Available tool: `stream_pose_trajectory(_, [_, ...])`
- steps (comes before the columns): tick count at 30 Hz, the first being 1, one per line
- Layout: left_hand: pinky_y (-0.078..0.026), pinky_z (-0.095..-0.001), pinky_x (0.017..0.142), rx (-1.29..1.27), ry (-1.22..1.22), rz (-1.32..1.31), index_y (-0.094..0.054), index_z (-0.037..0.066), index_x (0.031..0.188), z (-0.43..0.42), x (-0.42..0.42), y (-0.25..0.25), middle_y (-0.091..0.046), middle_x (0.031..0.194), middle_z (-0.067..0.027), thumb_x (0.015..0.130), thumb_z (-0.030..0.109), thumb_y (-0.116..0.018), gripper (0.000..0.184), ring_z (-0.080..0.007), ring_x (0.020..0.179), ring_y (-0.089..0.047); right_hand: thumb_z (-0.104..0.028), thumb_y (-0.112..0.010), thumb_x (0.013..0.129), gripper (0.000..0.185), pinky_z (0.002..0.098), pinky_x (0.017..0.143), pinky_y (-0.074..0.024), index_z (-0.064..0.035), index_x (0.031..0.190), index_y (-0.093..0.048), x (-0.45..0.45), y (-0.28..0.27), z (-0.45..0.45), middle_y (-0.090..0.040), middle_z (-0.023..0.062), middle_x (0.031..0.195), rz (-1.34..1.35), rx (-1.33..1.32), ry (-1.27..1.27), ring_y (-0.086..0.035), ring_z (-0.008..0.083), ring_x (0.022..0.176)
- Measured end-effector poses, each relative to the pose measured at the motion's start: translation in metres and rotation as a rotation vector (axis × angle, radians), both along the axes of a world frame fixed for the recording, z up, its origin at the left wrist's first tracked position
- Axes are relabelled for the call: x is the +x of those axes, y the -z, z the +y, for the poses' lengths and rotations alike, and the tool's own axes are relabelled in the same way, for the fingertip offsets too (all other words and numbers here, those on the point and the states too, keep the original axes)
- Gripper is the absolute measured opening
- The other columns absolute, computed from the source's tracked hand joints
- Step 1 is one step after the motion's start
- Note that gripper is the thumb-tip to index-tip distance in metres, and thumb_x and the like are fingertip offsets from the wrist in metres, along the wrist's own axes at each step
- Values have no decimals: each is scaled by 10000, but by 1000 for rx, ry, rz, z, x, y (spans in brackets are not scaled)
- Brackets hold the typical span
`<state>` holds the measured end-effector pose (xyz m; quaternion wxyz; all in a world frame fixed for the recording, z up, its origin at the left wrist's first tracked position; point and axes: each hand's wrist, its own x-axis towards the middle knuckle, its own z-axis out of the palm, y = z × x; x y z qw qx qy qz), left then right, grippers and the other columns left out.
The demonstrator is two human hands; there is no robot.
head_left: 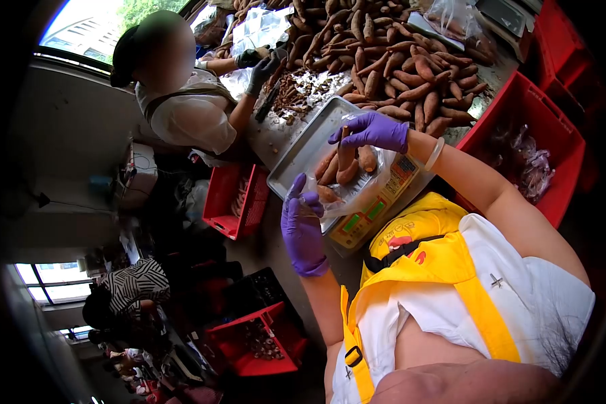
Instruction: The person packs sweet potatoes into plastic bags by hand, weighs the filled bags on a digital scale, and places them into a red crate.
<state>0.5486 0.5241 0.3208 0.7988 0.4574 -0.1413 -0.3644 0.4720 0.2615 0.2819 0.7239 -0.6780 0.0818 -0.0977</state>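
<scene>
My right hand (377, 131), in a purple glove, grips the upper end of a sweet potato (347, 156) over an open clear plastic bag (367, 188). Several sweet potatoes lie in the bag, which rests on a digital scale (373, 211) with green displays. On the bag's left side, my left hand (303, 232), also in a purple glove, pinches its edge between thumb and fingers. Behind the scale is a grey metal tray (291, 163).
A large heap of sweet potatoes (390, 60) covers the far table. A co-worker (188, 108) in dark gloves works at its left. Red crates stand at right (565, 155), left (215, 195) and below (286, 323). Another person (138, 283) is farther left.
</scene>
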Motion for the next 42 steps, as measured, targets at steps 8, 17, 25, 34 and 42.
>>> stream_pose_trajectory(8, [-424, -238, 733, -279, 92, 208, -275, -105, 1423, -2, 19, -41, -633, 987, -86, 941, 266, -563, 673, -134, 823, -560, -181, -557, 972, 373, 302, 995, -453, -24, 1309, -535, -51, -15, -27, -609, 46, 1239, -504, 782, 217, -562, 151, 1149])
stream_pose_trajectory(17, [-310, -237, 617, -225, -213, -460, -80, -134, 1457, 78, -19, -169, -443, 833, -17, 922, 411, -572, 909, -99, 673, -346, -113, -648, 896, 250, 240, 893, -483, -66, 1139, -684, 2, 93, -6, -682, 7, 1080, -33, 234, 443, -616, 109, 949])
stream_pose_trajectory(25, [-301, -228, 609, 16, -632, -426, -168, -135, 1445, 179, -35, -135, -498, 846, -28, 993, 349, -460, 724, -96, 655, -334, -80, -655, 851, 333, 313, 984, -456, -61, 1183, -648, -23, 86, -32, -637, 102, 1180, 64, -680, 420, -597, 230, 1106])
stream_pose_trajectory(34, [-360, -209, 647, 64, -662, -289, -227, -70, 1456, 249, -51, -116, -628, 1004, -82, 1024, 358, -395, 631, -85, 684, -440, -239, -699, 815, 764, 416, 1105, -317, -167, 1481, -332, -3, 64, -36, -435, 159, 1428, -216, -1015, 376, -412, 327, 1313])
stream_pose_trajectory(42, [-362, -223, 648, 17, -578, -311, -164, -93, 1467, 180, -42, -136, -543, 1065, -75, 969, 386, -513, 774, -115, 758, -419, -45, -609, 742, 713, 430, 1087, -341, -181, 1414, -414, 42, 98, -3, -444, 160, 1408, 62, -1280, -35, -415, 357, 1299])
